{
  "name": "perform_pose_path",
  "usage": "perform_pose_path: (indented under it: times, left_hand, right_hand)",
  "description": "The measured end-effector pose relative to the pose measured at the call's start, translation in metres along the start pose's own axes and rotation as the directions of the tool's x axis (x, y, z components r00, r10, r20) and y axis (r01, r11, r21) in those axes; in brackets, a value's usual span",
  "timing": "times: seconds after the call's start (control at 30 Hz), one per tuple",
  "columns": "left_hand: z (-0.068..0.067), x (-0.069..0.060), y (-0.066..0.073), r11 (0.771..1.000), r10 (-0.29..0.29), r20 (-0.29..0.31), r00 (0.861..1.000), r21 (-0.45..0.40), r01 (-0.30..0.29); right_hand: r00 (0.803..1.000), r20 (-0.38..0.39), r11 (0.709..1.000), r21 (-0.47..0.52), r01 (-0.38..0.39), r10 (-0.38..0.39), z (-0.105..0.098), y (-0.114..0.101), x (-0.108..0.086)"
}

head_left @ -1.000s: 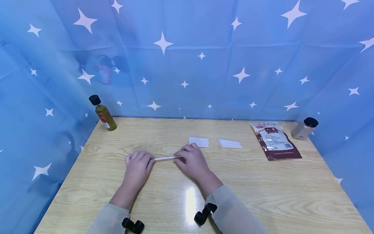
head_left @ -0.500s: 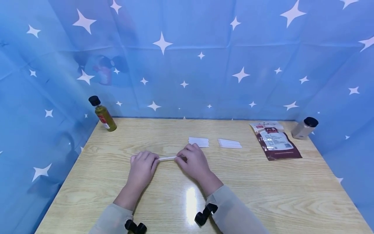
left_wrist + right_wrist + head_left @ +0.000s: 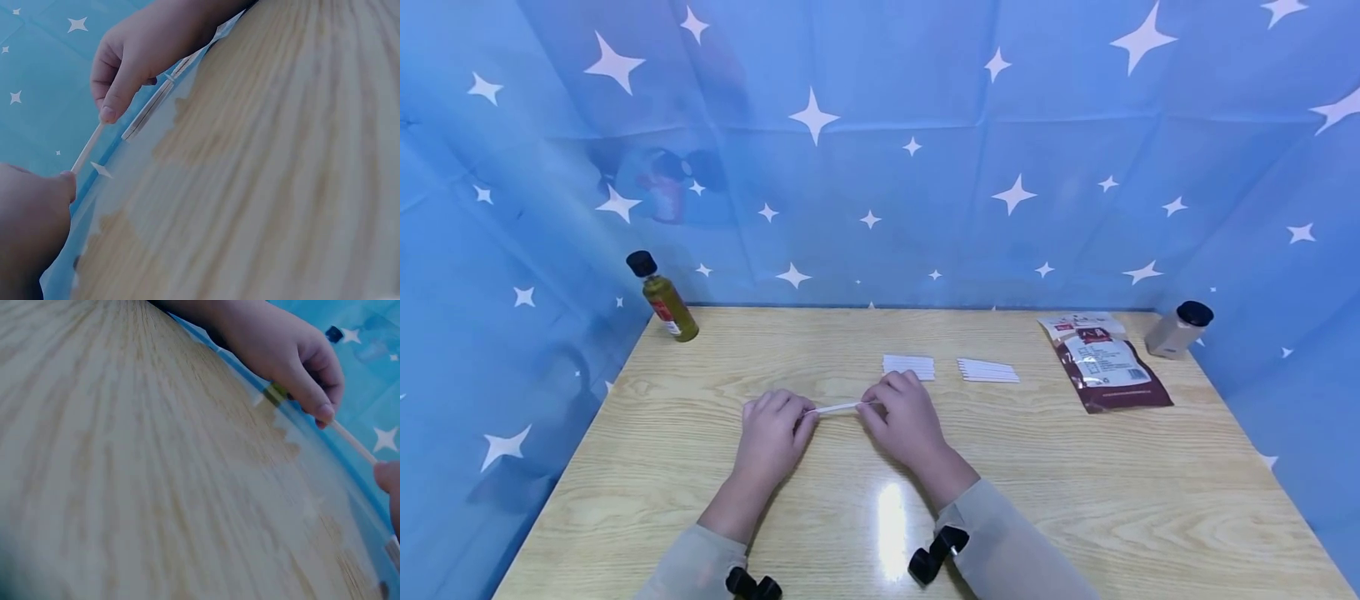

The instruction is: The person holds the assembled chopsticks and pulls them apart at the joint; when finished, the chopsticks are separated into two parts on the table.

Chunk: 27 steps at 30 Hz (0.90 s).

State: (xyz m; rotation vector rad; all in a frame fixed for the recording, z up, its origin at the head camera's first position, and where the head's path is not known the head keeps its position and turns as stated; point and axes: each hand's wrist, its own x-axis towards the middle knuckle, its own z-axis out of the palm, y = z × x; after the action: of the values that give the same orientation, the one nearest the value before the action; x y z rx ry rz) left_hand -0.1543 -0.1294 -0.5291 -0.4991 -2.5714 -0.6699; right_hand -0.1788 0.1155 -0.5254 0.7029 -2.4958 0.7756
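Note:
A thin white stick spans the gap between my two hands above the front middle of the table. My left hand pinches its left end with thumb and fingertips, and my right hand pinches the right end. The left wrist view shows the same pale stick between both thumbs; its ends are hidden in the fingers. Just beyond my right hand lies a flat row of white sticks, side by side. A second such row lies to its right, apart from the first.
An oil bottle with a black cap stands at the table's back left corner. At the back right are a maroon and white packet and a black-lidded jar. A blue star-patterned cloth hangs behind the wooden table.
My left hand has moved to the right, nearer my right hand, so less of the stick shows between them. My right hand has shifted slightly right. Both rows of sticks stay put.

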Motion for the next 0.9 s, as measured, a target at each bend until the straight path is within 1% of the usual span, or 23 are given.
perform_pose_path:
  times: [0.2, 0.43, 0.7, 0.9]
  left_hand:
    - [0.007, 0.003, 0.007, 1.000, 0.012, -0.019, 1.000, -0.002, -0.012]
    - [0.016, 0.009, 0.018, 0.999, 0.039, -0.015, 0.999, -0.009, -0.039]
    - [0.025, 0.019, 0.030, 0.999, 0.037, 0.017, 0.999, -0.005, -0.037]
    - [0.034, 0.026, 0.039, 0.999, 0.048, 0.038, 0.998, 0.007, -0.049]
  right_hand:
    - [0.999, -0.003, 0.999, 0.018, -0.033, 0.033, -0.006, 0.005, -0.003]
    - [0.998, -0.016, 0.998, 0.021, -0.058, 0.058, -0.016, 0.014, -0.010]
    - [0.997, -0.044, 0.997, 0.027, -0.067, 0.068, -0.028, 0.025, -0.017]
    - [0.994, -0.098, 0.998, 0.045, -0.047, 0.051, -0.034, 0.035, -0.022]
